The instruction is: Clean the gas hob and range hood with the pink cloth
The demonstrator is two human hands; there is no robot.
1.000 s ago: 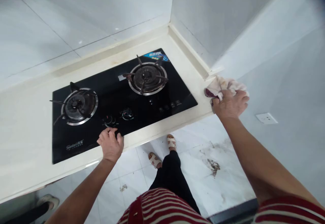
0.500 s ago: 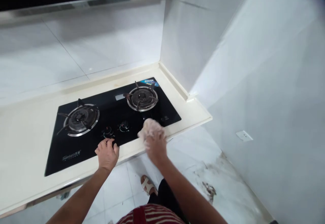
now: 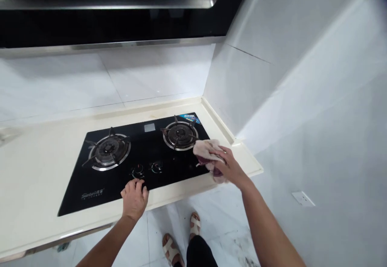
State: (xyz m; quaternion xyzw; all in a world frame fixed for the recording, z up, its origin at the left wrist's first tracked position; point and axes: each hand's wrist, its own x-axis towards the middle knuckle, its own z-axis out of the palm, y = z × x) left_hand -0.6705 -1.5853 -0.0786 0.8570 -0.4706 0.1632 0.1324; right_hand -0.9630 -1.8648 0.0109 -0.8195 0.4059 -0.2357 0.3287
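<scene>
A pale pink and maroon cleaning cloth point(image 3: 208, 154) is bunched under my right hand point(image 3: 227, 164), whose fingers press it onto the right front corner of the black glass gas stove point(image 3: 169, 162). Part of the cloth hangs over onto the cream countertop. My left hand point(image 3: 134, 197) rests on the stove's front edge with its fingers laid on the glass, holding nothing. Just beyond those fingertips is the left control knob point(image 3: 138, 170); the right control knob point(image 3: 157, 167) sits beside it. The left burner point(image 3: 109, 151) and the right burner point(image 3: 180, 134) carry dark pan supports.
A black range hood point(image 3: 121, 29) juts out above the stove. The cream countertop point(image 3: 39, 166) runs left and ends at the right by a grey-white wall point(image 3: 302, 138) with a socket point(image 3: 303, 199). My sandalled feet point(image 3: 171, 249) stand on the tiled floor below.
My right hand has moved the cloth from the front edge near the knobs to the stove's right side. My left hand stays on the front edge. The view has tilted up, showing more hood.
</scene>
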